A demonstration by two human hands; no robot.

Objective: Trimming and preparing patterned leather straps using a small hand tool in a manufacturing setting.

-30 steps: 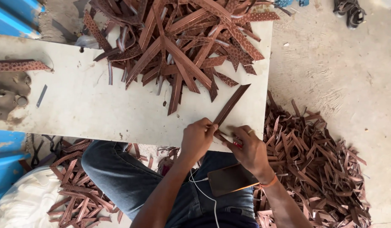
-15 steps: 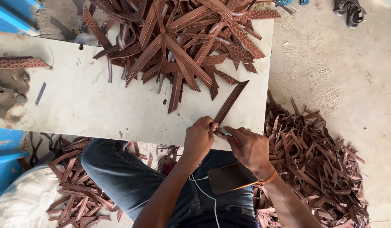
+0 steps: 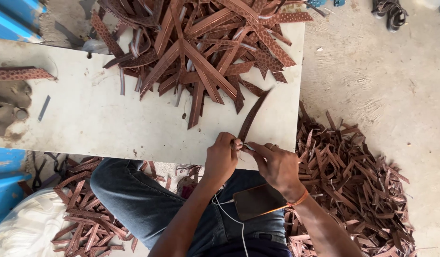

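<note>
Right at the near edge of the pale, scuffed tabletop (image 3: 110, 123), the left hand (image 3: 221, 159) and the right hand (image 3: 277, 166) were drawn close together, both pinched on the near end of one long, narrow dark-brown leather strip (image 3: 252, 116). From that shared grip the strip ran away from the hands, up and slightly to the right, its long axis slanting toward the big heap of brown perforated leather strips (image 3: 201, 52) lying farther out on the tabletop. The left hand's fingertips sat directly at the strip's end; the right hand's fingers met it from the side, seemingly with a small thin tool, too small to tell. A dark rectangular phone (image 3: 258, 202) rested on the lap just below the right hand, and a pile of cut brown strips (image 3: 358, 181) lay on the floor to the right.
</note>
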